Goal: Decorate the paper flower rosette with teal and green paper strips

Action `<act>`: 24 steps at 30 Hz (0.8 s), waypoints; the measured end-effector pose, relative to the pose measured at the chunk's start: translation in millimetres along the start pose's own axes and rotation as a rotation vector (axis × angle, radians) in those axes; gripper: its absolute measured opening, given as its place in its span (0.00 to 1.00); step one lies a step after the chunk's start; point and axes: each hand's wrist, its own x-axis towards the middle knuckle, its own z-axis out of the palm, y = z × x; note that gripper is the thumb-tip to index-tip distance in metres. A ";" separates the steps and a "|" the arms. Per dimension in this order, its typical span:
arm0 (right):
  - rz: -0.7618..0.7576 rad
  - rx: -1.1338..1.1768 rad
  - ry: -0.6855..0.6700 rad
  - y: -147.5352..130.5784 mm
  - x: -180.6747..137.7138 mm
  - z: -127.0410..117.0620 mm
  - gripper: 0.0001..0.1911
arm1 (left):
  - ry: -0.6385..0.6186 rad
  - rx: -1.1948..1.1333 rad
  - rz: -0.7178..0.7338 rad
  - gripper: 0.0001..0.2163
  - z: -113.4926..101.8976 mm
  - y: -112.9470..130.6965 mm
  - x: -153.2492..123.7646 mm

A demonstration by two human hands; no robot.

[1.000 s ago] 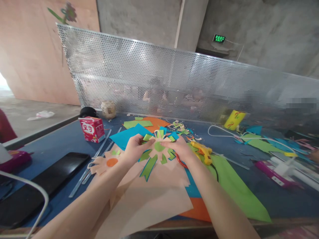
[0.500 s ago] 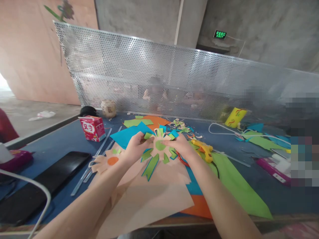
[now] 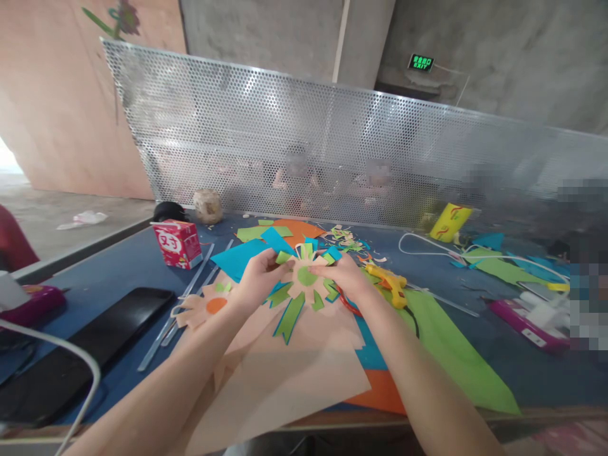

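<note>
Two hands meet over one piece of work: the left hand (image 3: 256, 280) and the right hand (image 3: 346, 278) each pinch an edge of a paper flower (image 3: 305, 277). The fingers of both are closed on its peach petals, one hand at either side of the green centre. The flower is lifted slightly off a large peach sheet (image 3: 285, 373), which lies at the near edge of the blue bench (image 3: 118, 269). Green and blue strips fan out round it and hang below.

The layers look thin and loosely stacked. My judgement is that a light pinch near the centre suits them better than a pull at the petal tips, which could tear or slide the layers apart. Pressure should be even from both sides so the strips stay lined up.

A second flower with an orange centre (image 3: 209, 307) lies just beside the left wrist. A yellow glue gun (image 3: 387, 280) rests near the right wrist, beside a green sheet (image 3: 451, 361).

As for containers, a red drink carton (image 3: 179, 242) stands upright and closed to the left, its contents hidden. A round tan pot (image 3: 208, 206) sits by the perforated metal screen (image 3: 285, 139). A yellow tube (image 3: 449, 221) leans there too, and what either of them holds cannot be told.
</note>
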 end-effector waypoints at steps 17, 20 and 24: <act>0.111 0.146 0.045 0.5 0.7 -1.0 0.12 | 0.033 0.030 0.099 0.12 -5.1 -1.7 3.3; 0.135 0.124 0.058 0.4 2.0 -3.7 0.11 | 0.206 0.238 0.352 0.25 -18.4 0.6 7.5; 0.088 0.113 0.014 0.4 2.6 -5.4 0.10 | 0.242 0.753 0.636 0.24 -33.4 4.1 9.5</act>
